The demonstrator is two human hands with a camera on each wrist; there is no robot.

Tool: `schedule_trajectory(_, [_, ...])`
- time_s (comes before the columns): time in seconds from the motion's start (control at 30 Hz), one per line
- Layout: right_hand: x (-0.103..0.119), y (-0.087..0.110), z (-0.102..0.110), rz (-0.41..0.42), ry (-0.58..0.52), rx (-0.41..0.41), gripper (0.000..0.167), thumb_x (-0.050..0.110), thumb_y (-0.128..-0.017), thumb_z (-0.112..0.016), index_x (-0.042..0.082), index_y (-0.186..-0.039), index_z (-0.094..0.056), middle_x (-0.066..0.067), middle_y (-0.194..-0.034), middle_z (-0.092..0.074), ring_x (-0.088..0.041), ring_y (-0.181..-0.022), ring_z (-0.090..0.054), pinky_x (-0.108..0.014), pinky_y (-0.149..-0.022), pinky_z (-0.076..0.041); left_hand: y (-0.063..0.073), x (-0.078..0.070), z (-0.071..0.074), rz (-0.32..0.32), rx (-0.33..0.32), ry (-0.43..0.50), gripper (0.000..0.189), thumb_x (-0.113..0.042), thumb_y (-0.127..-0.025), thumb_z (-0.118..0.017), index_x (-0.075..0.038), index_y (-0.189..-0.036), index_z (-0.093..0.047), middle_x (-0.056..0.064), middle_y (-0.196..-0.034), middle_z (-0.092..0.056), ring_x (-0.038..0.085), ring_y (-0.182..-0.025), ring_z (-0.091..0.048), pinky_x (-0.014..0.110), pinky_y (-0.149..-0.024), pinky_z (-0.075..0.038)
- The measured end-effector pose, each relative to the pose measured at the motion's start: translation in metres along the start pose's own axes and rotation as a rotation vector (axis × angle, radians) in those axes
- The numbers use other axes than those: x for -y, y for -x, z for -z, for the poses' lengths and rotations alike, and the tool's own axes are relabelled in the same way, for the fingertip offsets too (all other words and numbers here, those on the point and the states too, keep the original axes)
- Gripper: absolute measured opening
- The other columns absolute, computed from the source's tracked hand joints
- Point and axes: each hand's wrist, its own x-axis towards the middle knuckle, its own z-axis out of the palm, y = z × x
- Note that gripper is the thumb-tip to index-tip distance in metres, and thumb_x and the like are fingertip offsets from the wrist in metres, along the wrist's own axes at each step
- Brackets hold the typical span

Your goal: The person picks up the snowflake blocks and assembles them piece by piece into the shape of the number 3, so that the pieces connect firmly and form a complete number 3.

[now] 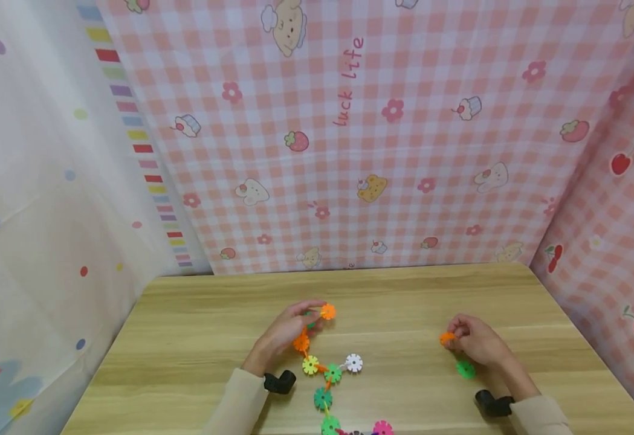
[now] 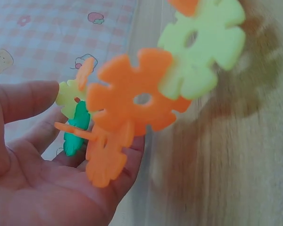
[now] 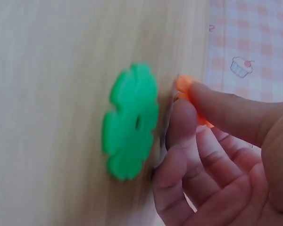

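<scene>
My left hand [image 1: 286, 331] pinches the far end of a chain of interlocked plastic flower-shaped discs. In the left wrist view, thumb and fingers meet at a small yellow disc [image 2: 70, 98], beside a dark green disc [image 2: 77, 129] and several orange discs [image 2: 125, 89]. From there the chain runs down toward the near edge through a yellow disc [image 1: 310, 365], a green disc [image 1: 333, 373] with a white disc [image 1: 354, 362] branching right, and a teal disc [image 1: 323, 398]. My right hand [image 1: 480, 343] pinches a single orange disc [image 3: 185, 84] between thumb and index finger.
A loose green disc [image 1: 466, 369] lies on the wooden table [image 1: 398, 308] just below my right hand. Further pieces, among them a pink disc [image 1: 383, 428], are cut off at the bottom of the head view. Patterned cloth [image 1: 436, 229] hangs behind the table.
</scene>
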Motion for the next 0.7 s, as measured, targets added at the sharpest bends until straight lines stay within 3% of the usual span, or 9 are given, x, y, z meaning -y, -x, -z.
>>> schedule_trajectory(0.27, [0.019, -0.003, -0.011, -0.001, -0.158, -0.012, 0.035, -0.005, -0.092, -0.058, -0.011, -0.126, -0.054, -0.016, -0.089, -0.068, -0.023, -0.074, -0.068, -0.031, -0.066, -0.059, 0.001, -0.006, -0.002, -0.027, 0.006, -0.031, 0.037, -0.019, -0.103, -0.05, -0.014, -0.14, -0.054, 0.023, -0.118, -0.061, 0.034, -0.101, -0.062, 0.039, -0.085, -0.056])
schedule_trajectory(0.4, [0.031, -0.007, -0.019, -0.001, -0.264, 0.011, 0.039, -0.007, -0.092, -0.056, -0.012, -0.13, -0.052, -0.019, -0.095, -0.065, -0.027, -0.084, -0.07, -0.033, -0.074, -0.06, 0.002, -0.009, -0.004, -0.037, 0.006, -0.037, 0.037, -0.019, -0.104, -0.05, -0.014, -0.14, -0.055, 0.024, -0.117, -0.061, 0.036, -0.103, -0.061, 0.041, -0.087, -0.055])
schedule_trajectory(0.7, [0.057, -0.019, -0.042, 0.103, -0.41, 0.111, 0.045, -0.003, -0.094, -0.06, -0.016, -0.134, -0.046, -0.02, -0.099, -0.064, -0.03, -0.095, -0.071, -0.041, -0.085, -0.058, 0.005, -0.018, -0.009, -0.068, 0.007, -0.075, 0.038, -0.02, -0.103, -0.053, -0.013, -0.14, -0.055, 0.025, -0.119, -0.06, 0.042, -0.103, -0.059, 0.048, -0.089, -0.054])
